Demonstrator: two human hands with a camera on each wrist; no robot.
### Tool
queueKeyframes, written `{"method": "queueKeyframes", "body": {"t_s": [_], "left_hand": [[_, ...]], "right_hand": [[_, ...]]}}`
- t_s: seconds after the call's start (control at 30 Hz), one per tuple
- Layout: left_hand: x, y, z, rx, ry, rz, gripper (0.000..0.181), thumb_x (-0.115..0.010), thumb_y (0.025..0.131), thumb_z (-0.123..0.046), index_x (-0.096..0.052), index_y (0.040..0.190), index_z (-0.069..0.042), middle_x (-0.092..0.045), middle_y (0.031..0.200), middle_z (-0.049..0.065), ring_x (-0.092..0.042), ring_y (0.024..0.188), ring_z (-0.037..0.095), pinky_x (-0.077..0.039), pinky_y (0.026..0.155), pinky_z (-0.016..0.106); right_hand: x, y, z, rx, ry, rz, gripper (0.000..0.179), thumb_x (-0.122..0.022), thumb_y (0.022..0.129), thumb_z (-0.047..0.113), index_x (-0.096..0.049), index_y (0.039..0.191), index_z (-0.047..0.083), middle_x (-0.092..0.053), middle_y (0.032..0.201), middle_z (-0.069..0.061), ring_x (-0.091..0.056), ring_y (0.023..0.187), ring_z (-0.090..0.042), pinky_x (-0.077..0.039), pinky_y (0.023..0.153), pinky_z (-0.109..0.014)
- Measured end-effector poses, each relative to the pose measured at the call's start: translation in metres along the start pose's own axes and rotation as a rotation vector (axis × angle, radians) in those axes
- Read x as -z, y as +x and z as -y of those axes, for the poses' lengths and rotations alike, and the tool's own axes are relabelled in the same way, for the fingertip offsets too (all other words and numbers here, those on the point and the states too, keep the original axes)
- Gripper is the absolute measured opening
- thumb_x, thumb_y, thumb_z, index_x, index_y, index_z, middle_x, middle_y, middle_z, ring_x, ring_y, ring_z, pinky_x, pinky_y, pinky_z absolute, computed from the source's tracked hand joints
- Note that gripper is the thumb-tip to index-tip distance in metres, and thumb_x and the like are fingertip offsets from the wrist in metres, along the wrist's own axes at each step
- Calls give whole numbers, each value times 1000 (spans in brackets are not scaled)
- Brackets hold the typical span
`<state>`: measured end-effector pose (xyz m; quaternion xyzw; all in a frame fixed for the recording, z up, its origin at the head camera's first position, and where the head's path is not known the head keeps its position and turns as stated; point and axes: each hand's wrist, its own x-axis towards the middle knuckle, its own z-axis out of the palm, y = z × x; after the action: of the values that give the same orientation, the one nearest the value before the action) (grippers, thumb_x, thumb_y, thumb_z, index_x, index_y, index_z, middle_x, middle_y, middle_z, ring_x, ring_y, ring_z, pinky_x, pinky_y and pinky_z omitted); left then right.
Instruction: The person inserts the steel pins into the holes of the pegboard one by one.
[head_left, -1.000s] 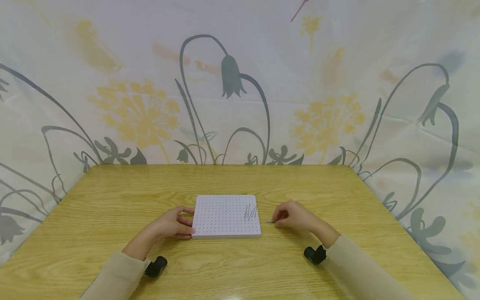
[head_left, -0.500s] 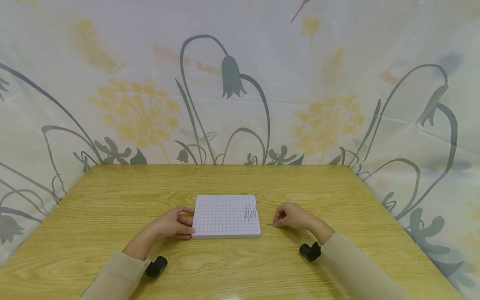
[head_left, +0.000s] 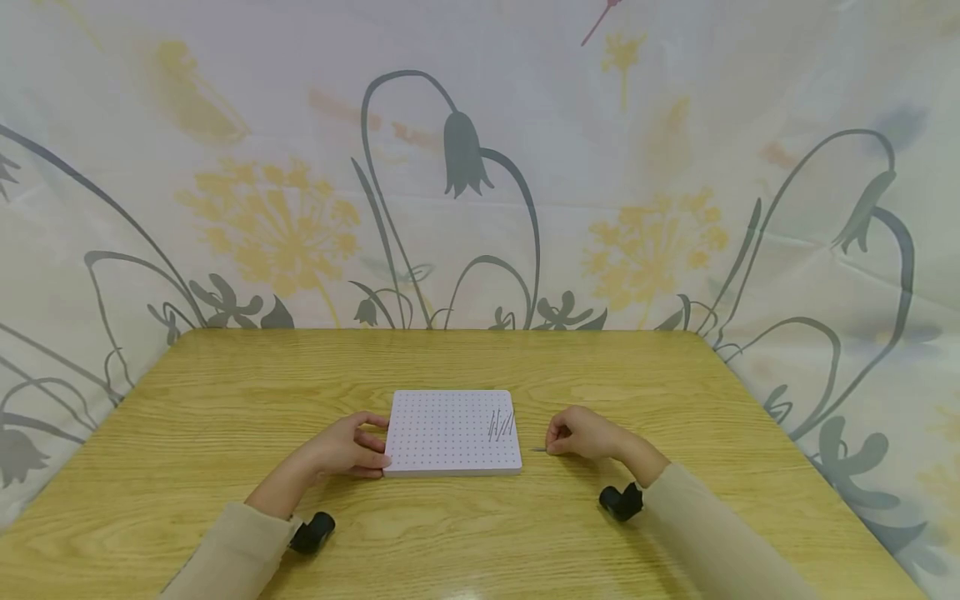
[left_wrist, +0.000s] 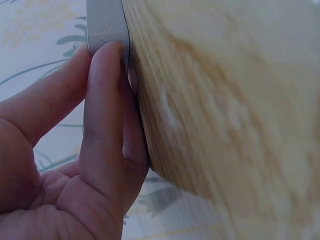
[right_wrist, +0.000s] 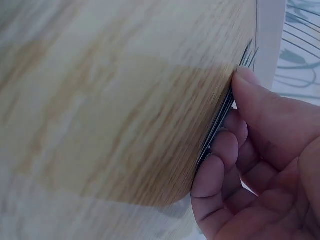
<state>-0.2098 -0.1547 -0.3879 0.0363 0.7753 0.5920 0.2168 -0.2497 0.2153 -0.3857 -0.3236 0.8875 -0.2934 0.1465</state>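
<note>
Right sleeve point(head_left: 720, 533) and wrist camera point(head_left: 620, 503) have shifted slightly leftward over the past second. Beyond them, the right hand point(head_left: 588, 432) pinches thin dark sticks point(right_wrist: 215, 125) just right of the white pegboard point(head_left: 442, 433) on the tabletop point(head_left: 465, 533); the left hand point(head_left: 341, 446) grips its left edge. Slender rods point(head_left: 492, 425) show at its right side, with a floral backdrop point(head_left: 300, 125) behind.

1. Soft, even light filled the head view, a small glare whitening the table point(head_left: 465, 537) at its near edge.
2. Faint shadow lay under the right hand point(head_left: 587, 433).
3. Both wrist views were dimmer, bluish, the wood grain smeared.
</note>
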Motion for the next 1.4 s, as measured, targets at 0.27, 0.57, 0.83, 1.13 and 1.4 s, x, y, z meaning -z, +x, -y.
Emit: {"method": "queueKeyframes", "body": {"t_s": [0.27,0.57,0.83,1.13,1.4], "left_hand": [[1,1,1,-5,7,-1,56,-65,82,9,-36,130,9,-52,97,19,-60,76,21,-57,70,36],[0,1,1,3,3,-5,56,-65,81,9,-36,130,9,-51,96,19,-60,76,21,-57,69,36],[0,0,-1,-2,5,-4,57,-65,81,10,-36,130,10,-52,96,19,-60,76,20,-57,69,36],[0,0,-1,10,5,-6,57,-65,81,9,-36,130,10,-51,95,19,-60,75,20,-57,69,36],[0,0,0,-2,3,3,57,-65,82,10,-35,130,10,-51,96,19,-60,76,20,-57,70,36]], "right_hand": [[2,0,1,9,17,23,10,-60,89,3,-62,80,2,-56,73,4,-43,63,-5,-41,58,-21],[3,-1,5,-12,1,4,10,-57,92,6,-62,85,1,-58,77,2,-45,67,-7,-42,62,-22],[4,-1,2,-4,-20,-34,9,-56,93,5,-60,86,2,-57,79,2,-44,68,-7,-42,61,-23],[4,1,5,23,37,-166,7,-51,95,5,-55,91,2,-57,78,-4,-52,69,-13,-47,60,-26],[2,2,13,60,229,-222,10,-51,95,1,-51,100,-8,-59,88,-19,-60,74,-28,-55,66,-35]]}}
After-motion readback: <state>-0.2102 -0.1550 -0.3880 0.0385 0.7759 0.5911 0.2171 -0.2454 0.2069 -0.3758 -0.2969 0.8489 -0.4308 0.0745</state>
